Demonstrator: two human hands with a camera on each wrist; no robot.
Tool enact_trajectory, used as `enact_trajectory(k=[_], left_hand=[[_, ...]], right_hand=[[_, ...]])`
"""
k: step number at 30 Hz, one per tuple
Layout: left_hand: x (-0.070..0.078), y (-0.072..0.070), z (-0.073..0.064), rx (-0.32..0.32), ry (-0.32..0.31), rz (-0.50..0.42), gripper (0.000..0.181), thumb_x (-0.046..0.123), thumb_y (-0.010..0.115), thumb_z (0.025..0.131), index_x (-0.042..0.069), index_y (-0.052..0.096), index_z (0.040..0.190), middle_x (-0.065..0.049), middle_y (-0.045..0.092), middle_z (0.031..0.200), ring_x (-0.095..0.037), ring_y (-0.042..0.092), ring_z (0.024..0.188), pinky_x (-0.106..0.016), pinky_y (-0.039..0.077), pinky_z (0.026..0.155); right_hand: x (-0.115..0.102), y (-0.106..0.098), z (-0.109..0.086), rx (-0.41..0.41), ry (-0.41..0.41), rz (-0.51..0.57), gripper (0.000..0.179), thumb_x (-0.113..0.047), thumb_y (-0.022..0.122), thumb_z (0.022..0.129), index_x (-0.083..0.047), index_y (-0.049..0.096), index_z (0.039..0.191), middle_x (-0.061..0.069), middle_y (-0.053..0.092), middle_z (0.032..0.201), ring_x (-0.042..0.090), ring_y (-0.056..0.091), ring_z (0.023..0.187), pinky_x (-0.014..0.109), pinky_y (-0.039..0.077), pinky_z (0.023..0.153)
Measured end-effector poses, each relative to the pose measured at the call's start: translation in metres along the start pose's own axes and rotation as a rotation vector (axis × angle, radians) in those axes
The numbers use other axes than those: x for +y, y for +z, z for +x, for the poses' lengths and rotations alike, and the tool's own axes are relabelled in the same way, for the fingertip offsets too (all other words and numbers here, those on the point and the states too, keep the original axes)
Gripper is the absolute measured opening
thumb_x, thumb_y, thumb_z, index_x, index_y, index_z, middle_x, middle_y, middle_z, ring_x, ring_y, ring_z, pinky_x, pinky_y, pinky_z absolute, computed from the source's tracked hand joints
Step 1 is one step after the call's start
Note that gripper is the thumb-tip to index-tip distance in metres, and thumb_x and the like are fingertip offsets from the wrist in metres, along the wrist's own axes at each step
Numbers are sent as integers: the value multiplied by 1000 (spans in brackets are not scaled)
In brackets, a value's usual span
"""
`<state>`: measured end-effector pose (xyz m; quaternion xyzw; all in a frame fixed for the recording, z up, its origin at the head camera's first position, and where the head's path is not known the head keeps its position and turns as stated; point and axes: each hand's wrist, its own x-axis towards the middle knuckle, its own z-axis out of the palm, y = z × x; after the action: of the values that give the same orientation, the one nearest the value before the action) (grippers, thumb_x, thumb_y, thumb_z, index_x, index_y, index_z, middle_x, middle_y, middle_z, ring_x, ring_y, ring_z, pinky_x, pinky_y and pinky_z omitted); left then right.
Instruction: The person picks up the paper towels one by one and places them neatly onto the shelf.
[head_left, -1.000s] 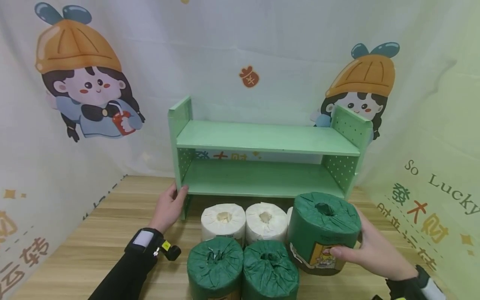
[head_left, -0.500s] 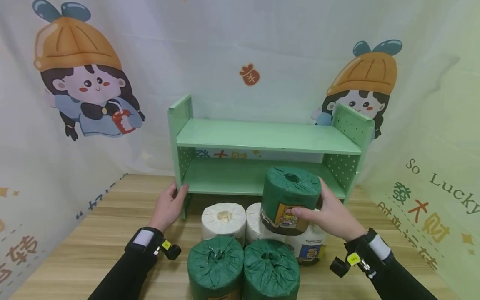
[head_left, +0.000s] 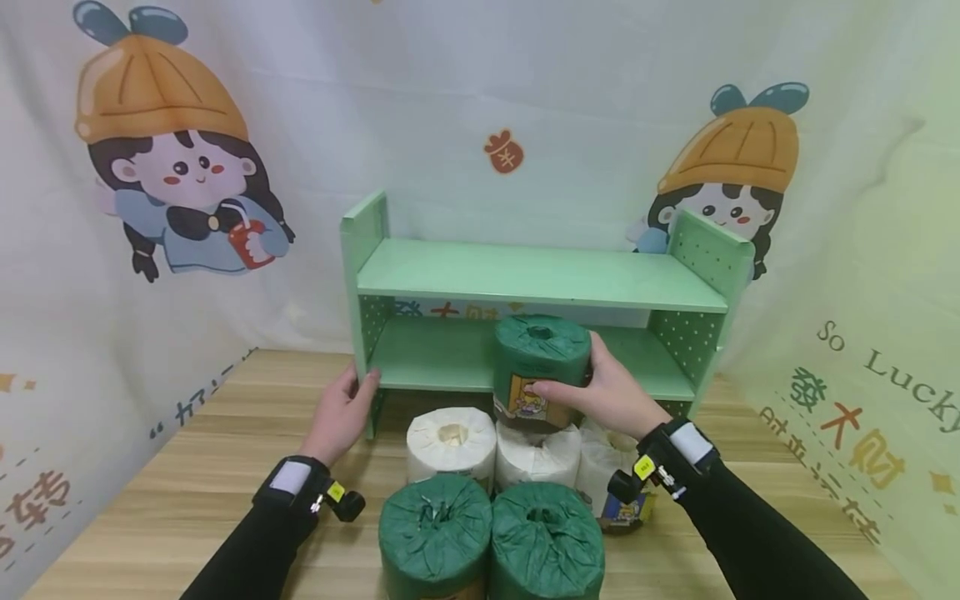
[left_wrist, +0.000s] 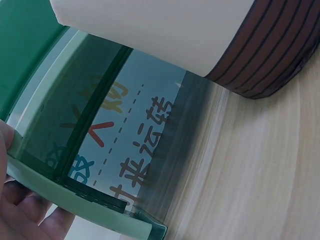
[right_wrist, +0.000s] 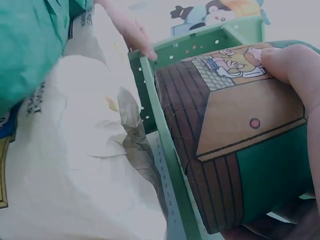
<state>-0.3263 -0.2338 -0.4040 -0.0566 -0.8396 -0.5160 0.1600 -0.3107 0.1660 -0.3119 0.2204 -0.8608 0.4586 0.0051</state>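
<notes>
My right hand grips a green-wrapped toilet paper roll from its right side, thumb on the printed front. The roll is upright, in front of the lower board of a light green two-tier shelf and above the middle white roll. In the right wrist view the held roll is close to the shelf's edge. My left hand holds the shelf's left side panel, thumb in front. In the left wrist view, fingers show behind that panel.
Two green-wrapped rolls stand at the front of the wooden table. Behind them is a row of white rolls, with the rightmost white roll partly behind my right wrist. A printed cloth hangs behind the shelf.
My right hand has carried the green roll leftward and away from me, from over the right white roll to the front of the lower shelf board. The left hand stays on the side panel.
</notes>
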Motion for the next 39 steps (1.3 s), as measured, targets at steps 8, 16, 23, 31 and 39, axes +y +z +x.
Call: enact_trajectory(k=[8, 16, 23, 31, 39], left_hand=[[0, 0, -1, 4, -1, 9, 60, 48, 43, 119, 12, 46, 167, -25, 56, 162, -44, 57, 148, -62, 52, 119], [1, -1, -1, 9, -2, 14, 59, 47, 43, 119, 12, 47, 167, -25, 57, 162, -44, 57, 148, -62, 51, 119], [1, 0, 0, 7, -11, 7, 60, 47, 44, 118, 12, 46, 167, -25, 55, 164, -45, 55, 150, -63, 50, 120], [-2, -1, 1, 14, 1, 6, 59, 47, 44, 118, 13, 48, 166, -23, 58, 161, -43, 57, 149, -61, 51, 120], [-1, -1, 0, 9, -4, -2, 58, 47, 45, 118, 13, 49, 166, -23, 58, 161, -43, 57, 149, -62, 51, 120]], right_hand=[[-1, 6, 16, -47, 43, -37, 116, -56, 83, 95, -13, 9, 173, 23, 38, 171, 44, 40, 160, 64, 37, 130], [-5, 11, 32, -80, 84, -106, 129, -66, 77, 95, -1, -4, 172, 30, 29, 174, 45, 36, 163, 62, 38, 130], [-11, 16, 46, -102, 37, -96, 106, -60, 76, 99, -9, 16, 171, 20, 47, 165, 40, 48, 156, 60, 42, 128], [-18, 24, 65, -125, -59, -79, 73, -46, 77, 103, -22, 42, 163, 5, 63, 153, 29, 61, 144, 53, 51, 122], [-27, 35, 76, -65, 63, -145, 96, -59, 76, 99, -11, 29, 168, 16, 58, 156, 33, 62, 139, 50, 54, 114]])
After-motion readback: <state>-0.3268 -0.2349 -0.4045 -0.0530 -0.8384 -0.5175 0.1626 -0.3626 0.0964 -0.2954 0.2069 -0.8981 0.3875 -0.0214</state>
